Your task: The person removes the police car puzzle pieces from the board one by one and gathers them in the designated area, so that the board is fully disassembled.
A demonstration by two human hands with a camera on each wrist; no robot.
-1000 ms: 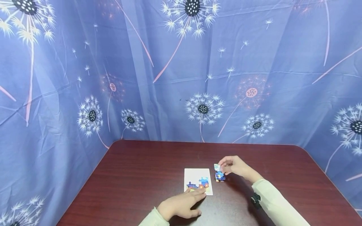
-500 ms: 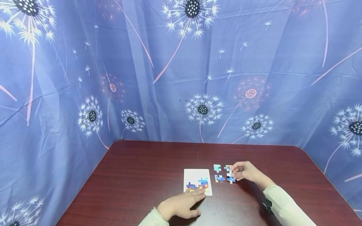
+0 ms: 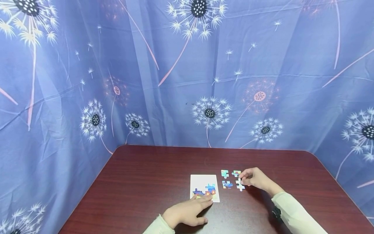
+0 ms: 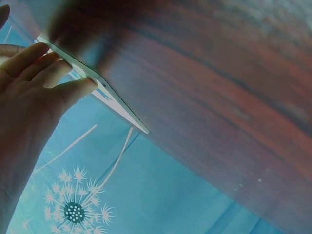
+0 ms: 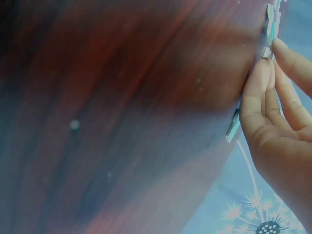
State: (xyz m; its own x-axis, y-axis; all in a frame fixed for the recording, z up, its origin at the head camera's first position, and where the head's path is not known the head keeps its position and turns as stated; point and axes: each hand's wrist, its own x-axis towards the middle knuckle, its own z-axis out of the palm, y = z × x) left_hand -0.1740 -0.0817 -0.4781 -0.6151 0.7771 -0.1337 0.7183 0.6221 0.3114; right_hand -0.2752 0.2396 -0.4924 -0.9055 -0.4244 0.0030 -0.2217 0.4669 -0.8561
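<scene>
Right hand (image 3: 257,180) has shifted toward 3 o'clock over the last second, and four loose pieces (image 3: 224,174) now show, spread apart, where two showed. White board (image 3: 203,179) looks part filled: joined pieces (image 3: 210,188) make a blue train in the lower half, upper half bare. Left hand (image 3: 190,210) covers some, so no exact count. Call it about halfway; four pieces left to fit, sitting at 3 o'clock from the board, rough two-by-two, gaps between. Right fingers bent, tips on the pale piece (image 3: 240,187) at the group's 4 o'clock, apparently pinching it. Left hand at the board's 6 o'clock, fingers stretched out over its lower edge, thumb spread apart; steadying it, I'd guess.

Table (image 3: 140,182): dark red-brown wood grain, rounded far corners, glare toward 6 o'clock. Blue curtain (image 3: 175,61) with white dandelions hangs beyond, 9 round to 3 o'clock. Both sleeves (image 3: 295,213) pale.
</scene>
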